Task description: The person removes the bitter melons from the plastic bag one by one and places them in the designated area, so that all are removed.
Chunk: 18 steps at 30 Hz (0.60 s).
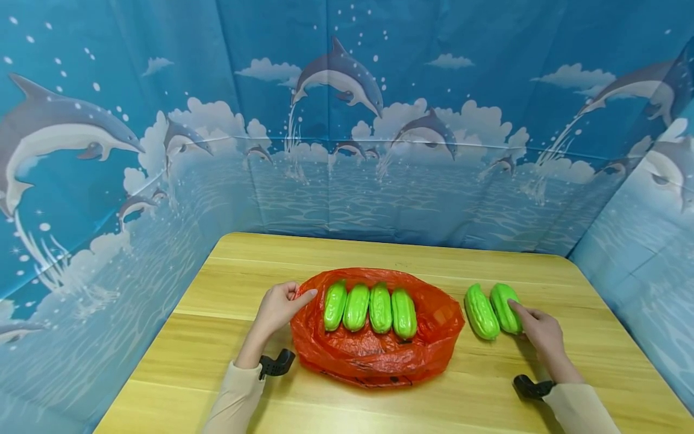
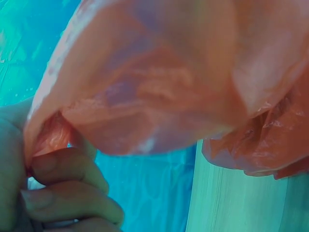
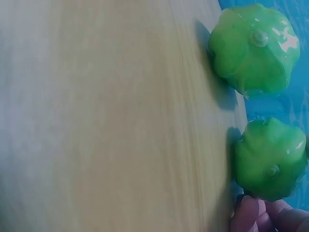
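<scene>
A red plastic bag (image 1: 374, 355) lies spread wide on the table, its rim turned toward the top. Several glossy green ribbed gourds (image 1: 356, 307) lie side by side in it. My left hand (image 1: 282, 307) pinches the bag's left edge; in the left wrist view the thin red film (image 2: 145, 106) runs between thumb and curled fingers. To the right of the bag, two more gourds rest on the wood, a left one (image 1: 481, 312) and a right one (image 1: 505, 304). My right hand (image 1: 542, 334) grips the right one, fingers (image 3: 246, 215) against its side in the right wrist view.
A light wooden table (image 1: 244, 259) with rounded far corners carries everything. Behind it and at both sides hangs a blue curtain (image 1: 336, 193) printed with dolphins and clouds. Each wrist wears a black camera mount (image 1: 278, 363).
</scene>
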Each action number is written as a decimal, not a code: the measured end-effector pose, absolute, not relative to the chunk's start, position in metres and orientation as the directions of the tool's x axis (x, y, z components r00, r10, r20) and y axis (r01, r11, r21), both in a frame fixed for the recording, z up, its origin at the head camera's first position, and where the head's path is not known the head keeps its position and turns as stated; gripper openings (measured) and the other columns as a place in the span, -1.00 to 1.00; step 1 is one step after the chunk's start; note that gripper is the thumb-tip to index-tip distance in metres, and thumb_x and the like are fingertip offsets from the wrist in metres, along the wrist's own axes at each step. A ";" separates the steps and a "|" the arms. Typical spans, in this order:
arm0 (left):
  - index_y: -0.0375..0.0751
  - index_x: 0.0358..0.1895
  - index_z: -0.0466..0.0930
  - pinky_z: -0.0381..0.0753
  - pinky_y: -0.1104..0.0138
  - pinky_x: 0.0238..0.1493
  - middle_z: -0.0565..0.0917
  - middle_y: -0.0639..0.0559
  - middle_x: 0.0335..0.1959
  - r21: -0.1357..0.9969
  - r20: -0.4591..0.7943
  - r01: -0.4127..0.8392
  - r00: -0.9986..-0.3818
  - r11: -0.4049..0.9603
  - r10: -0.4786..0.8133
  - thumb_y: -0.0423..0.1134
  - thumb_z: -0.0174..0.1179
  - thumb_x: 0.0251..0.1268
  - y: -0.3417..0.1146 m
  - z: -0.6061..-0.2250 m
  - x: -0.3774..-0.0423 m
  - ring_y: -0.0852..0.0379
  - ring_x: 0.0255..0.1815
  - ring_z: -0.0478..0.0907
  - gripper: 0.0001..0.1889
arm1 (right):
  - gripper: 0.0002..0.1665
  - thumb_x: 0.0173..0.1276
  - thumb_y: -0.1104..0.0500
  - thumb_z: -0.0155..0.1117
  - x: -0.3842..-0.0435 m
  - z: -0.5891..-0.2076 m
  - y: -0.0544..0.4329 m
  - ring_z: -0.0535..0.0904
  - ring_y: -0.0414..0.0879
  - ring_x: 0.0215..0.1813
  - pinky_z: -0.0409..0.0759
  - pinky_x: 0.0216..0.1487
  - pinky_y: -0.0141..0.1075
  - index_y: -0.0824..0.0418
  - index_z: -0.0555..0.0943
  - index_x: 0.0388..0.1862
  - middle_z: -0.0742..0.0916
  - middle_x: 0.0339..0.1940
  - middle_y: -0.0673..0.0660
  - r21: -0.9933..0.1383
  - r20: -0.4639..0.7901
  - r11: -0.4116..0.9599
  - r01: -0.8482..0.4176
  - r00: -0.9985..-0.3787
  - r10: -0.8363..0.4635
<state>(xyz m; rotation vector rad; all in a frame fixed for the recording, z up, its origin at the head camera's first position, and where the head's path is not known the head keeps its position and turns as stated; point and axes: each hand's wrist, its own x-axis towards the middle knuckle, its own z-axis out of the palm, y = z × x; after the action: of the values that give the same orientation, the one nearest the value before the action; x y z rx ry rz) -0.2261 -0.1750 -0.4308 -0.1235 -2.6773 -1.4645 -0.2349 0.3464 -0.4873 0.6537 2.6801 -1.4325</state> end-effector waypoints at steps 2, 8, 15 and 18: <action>-0.15 -0.65 0.30 0.16 0.33 -0.55 0.18 0.14 -0.79 0.836 0.114 0.112 -0.993 0.537 0.030 0.16 0.29 0.13 -0.175 -0.430 -0.226 0.15 -0.70 0.18 -0.47 | 0.13 0.28 -0.47 -0.11 -0.235 -0.486 0.346 0.50 0.07 -0.15 0.46 -0.45 -0.41 0.53 0.22 0.34 0.30 0.29 0.51 -0.786 -0.230 0.487 0.381 -0.911 0.342; -0.15 -0.66 0.29 0.15 0.34 -0.56 0.18 0.14 -0.79 0.835 0.120 0.119 -0.992 0.537 0.034 0.15 0.29 0.15 -0.175 -0.430 -0.226 0.16 -0.70 0.17 -0.48 | 0.13 0.30 -0.45 -0.14 -0.234 -0.485 0.346 0.43 0.20 0.00 0.46 -0.46 -0.43 0.54 0.19 0.35 0.27 0.30 0.52 -0.796 -0.231 0.475 0.375 -0.914 0.334; -0.14 -0.65 0.30 0.15 0.34 -0.57 0.18 0.13 -0.79 0.835 0.122 0.122 -0.992 0.536 0.036 0.14 0.29 0.15 -0.174 -0.430 -0.226 0.16 -0.70 0.18 -0.49 | 0.12 0.30 -0.45 -0.15 -0.233 -0.483 0.346 0.49 -0.02 -0.25 0.48 -0.47 -0.40 0.56 0.20 0.33 0.30 0.27 0.52 -0.806 -0.226 0.463 0.370 -0.914 0.336; -0.14 -0.65 0.31 0.16 0.34 -0.57 0.19 0.13 -0.79 0.835 0.119 0.120 -0.992 0.537 0.037 0.14 0.28 0.15 -0.174 -0.430 -0.226 0.15 -0.70 0.19 -0.49 | 0.13 0.31 -0.45 -0.17 -0.232 -0.483 0.346 0.51 -0.09 -0.32 0.48 -0.46 -0.39 0.56 0.19 0.34 0.28 0.28 0.53 -0.808 -0.228 0.460 0.368 -0.915 0.332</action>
<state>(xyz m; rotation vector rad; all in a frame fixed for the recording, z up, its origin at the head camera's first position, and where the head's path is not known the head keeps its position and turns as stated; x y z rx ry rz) -0.2258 -0.1744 -0.4301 -0.1373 -2.6774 -1.4649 -0.2325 0.3464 -0.4832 0.6366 2.6524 -1.4816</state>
